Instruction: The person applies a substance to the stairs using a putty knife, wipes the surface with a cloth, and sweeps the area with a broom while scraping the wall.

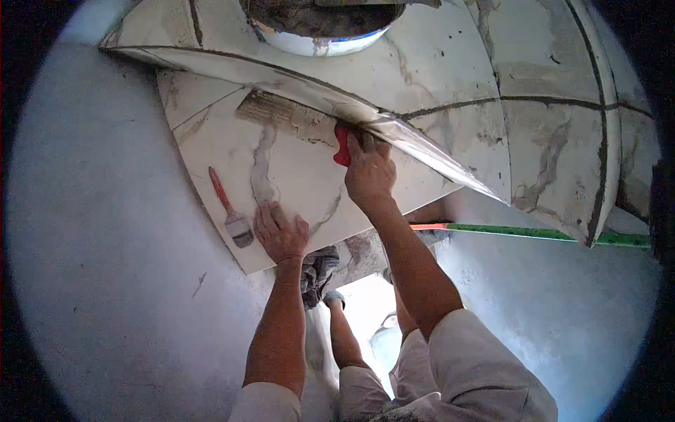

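Observation:
My left hand (281,232) lies flat on the white marble-patterned tile (218,148) of a stair tread, fingers stretched out and holding nothing. Left of it rests a paintbrush (226,209) with a red handle and grey bristles. My right hand (373,169) is closed around a red hand tool (343,145), pressed in where the tread meets the step above. The tool's working edge is hidden by my fingers. Along that joint, left of the red tool, runs a strip of brownish, ridged mortar (285,116).
A white bucket (323,45) of dark mortar stands on the step above, with a tool across its top. The upper tread's overhanging edge (309,79) juts out over the joint. A green bar (534,232) lies at right, and a dark cloth (320,271) hangs below the tread.

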Demonstrator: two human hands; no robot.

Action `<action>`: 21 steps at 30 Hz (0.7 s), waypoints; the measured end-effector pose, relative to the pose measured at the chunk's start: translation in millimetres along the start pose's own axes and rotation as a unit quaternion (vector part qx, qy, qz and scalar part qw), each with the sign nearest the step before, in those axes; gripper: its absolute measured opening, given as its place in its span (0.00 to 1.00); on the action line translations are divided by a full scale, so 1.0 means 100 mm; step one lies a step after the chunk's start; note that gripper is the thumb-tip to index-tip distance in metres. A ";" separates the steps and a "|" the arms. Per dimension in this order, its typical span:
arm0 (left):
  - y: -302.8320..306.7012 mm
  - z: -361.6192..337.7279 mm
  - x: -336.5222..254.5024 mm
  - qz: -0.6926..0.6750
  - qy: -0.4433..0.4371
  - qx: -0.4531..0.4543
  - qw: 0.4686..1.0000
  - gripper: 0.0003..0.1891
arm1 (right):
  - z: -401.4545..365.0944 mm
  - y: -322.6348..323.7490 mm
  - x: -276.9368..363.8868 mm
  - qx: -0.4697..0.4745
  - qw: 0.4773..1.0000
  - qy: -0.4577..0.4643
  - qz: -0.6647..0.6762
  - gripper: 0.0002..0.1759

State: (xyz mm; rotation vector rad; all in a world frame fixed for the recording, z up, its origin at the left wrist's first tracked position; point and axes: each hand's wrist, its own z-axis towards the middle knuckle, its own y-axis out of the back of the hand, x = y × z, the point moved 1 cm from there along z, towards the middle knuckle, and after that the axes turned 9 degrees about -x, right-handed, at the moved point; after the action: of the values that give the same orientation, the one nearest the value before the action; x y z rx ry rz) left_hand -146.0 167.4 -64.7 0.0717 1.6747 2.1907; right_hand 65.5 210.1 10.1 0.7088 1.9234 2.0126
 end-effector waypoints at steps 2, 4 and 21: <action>0.03 0.01 0.00 0.002 -0.003 -0.003 1.000 0.29 | -0.04 0.13 -0.02 0.037 0.999 0.005 -0.009 0.27; 0.04 0.00 -0.02 -0.001 0.000 -0.008 1.000 0.29 | -0.14 0.27 -0.10 0.235 0.969 0.079 0.012 0.27; 0.01 -0.05 0.02 0.001 0.027 0.007 1.000 0.32 | 0.05 -0.09 -1.41 0.118 0.782 0.610 -0.044 0.34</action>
State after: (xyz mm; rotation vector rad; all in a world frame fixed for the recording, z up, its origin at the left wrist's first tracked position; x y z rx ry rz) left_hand -149.4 163.1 -65.7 0.0188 1.7195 2.2007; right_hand 185.5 142.9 -21.2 -0.9651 2.7229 2.3880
